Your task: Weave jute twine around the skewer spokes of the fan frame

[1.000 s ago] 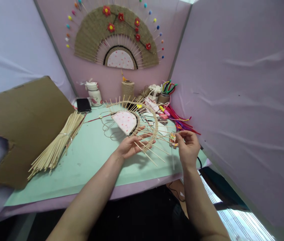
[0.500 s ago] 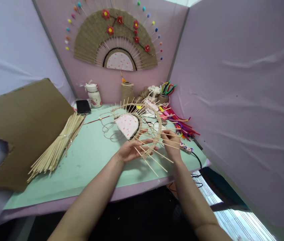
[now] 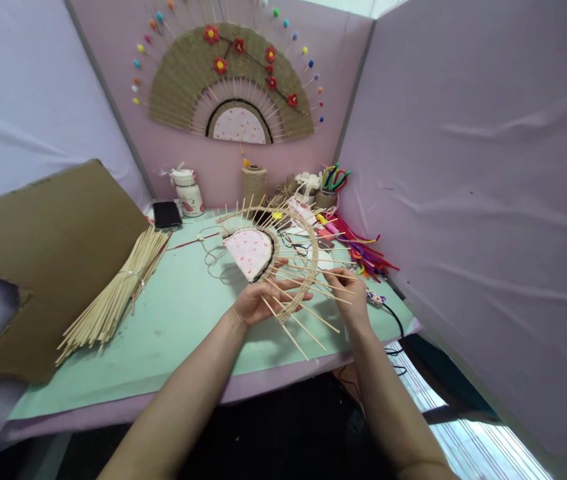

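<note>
A half-round fan frame [image 3: 313, 250] of thin wooden sticks, with a band of twine woven across them, is held tilted above the table. Its centre is a white half-disc [image 3: 251, 253] with pink spots, edged by a black cord. My left hand [image 3: 258, 301] supports the fan from below, fingers spread under the sticks near the half-disc and thumb by its edge. At the right side, my right hand [image 3: 347, 292] has thumb and fingertips pinched together among the stick ends, just outside the woven band. What lies in that pinch is too small to make out.
A tied bundle of sticks [image 3: 113, 293] lies left beside brown cardboard [image 3: 58, 253]. Behind are a phone [image 3: 167, 214], a bottle [image 3: 187, 192], a twine spool [image 3: 254, 183] and scissors [image 3: 334, 177]. Colourful pipe cleaners [image 3: 358, 243] lie right. A finished fan [image 3: 178, 80] hangs on the wall.
The fan has shifted slightly left and down in view, with my left hand under it. My right hand's fingertips have moved a little away from the woven band.
</note>
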### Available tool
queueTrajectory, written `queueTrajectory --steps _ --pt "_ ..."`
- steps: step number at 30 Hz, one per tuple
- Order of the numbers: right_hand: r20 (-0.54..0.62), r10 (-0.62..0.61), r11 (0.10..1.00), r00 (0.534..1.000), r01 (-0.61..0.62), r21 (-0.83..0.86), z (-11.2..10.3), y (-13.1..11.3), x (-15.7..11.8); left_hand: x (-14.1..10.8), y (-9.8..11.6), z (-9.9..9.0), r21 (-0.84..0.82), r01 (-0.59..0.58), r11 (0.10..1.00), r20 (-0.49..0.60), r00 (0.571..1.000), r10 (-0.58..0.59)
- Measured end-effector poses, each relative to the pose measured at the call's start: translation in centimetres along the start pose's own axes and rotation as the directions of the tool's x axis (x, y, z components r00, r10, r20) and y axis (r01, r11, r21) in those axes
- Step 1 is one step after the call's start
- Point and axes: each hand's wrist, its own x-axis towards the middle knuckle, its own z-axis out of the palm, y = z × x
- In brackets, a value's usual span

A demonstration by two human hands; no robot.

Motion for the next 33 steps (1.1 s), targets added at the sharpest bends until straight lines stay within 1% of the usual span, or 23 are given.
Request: queueTrajectory --steps 3,6,10,14,17,19,21,23,25,27,30,33 --pt "-0.022 0.002 1.000 1.000 -0.002 0.030 -0.8 -0.2 0.1 0.1 0.1 -0.2 -0.001 -0.008 1.000 -0.004 1.000 0.008" --pt "-0.038 -0.030 0.998 0.999 0.032 0.055 -1.9 -0.6 0.1 0.2 0.2 -0.4 -0.005 -0.016 1.000 -0.008 1.000 0.016" --pt "-0.103 -0.141 0.988 0.985 0.147 0.054 -3.3 -1.3 0.1 0.1 0.1 -0.6 0.001 -0.019 1.000 -0.021 1.000 0.019" --pt "-0.160 -0.267 0.961 0.950 0.274 0.026 -4.0 -2.2 0.0 0.1 0.1 -0.6 0.014 -0.009 1.000 -0.021 1.000 0.009" --pt "-0.174 -0.332 0.942 0.927 0.335 -0.012 -4.1 -3.1 0.1 0.1 0.1 -0.6 0.030 0.000 1.000 -0.013 1.000 0.001" --pt "-0.158 -0.346 0.938 0.925 0.347 -0.019 -4.2 -3.5 0.3 0.1 0.1 -0.5 0.035 0.014 0.999 0.000 1.000 -0.014" --pt "-0.126 -0.305 0.952 0.944 0.307 -0.001 -4.3 -3.7 0.5 0.1 0.0 -0.6 0.035 0.033 0.999 0.013 0.999 -0.034" --pt "-0.096 -0.205 0.977 0.974 0.210 0.044 -4.2 -3.5 0.7 0.0 0.0 -0.6 0.040 0.043 0.998 0.021 0.999 -0.044" --pt "-0.083 -0.099 0.989 0.992 0.107 0.097 -3.5 -3.1 0.7 0.0 0.0 -0.6 0.046 0.048 0.998 0.023 0.999 -0.049" --pt "-0.081 -0.029 0.992 0.996 0.039 0.122 -2.3 -2.7 0.7 -0.1 0.0 -0.3 0.048 0.054 0.997 0.027 0.998 -0.055" --pt "-0.056 0.006 0.992 0.998 0.001 0.127 0.4 -2.0 0.6 -0.2 0.0 0.2 0.046 0.077 0.996 0.036 0.996 -0.079" --pt "-0.034 0.050 0.977 0.998 -0.042 0.210 2.7 -1.7 0.7 -0.2 0.0 0.5 0.067 0.081 0.995 0.031 0.996 -0.083"
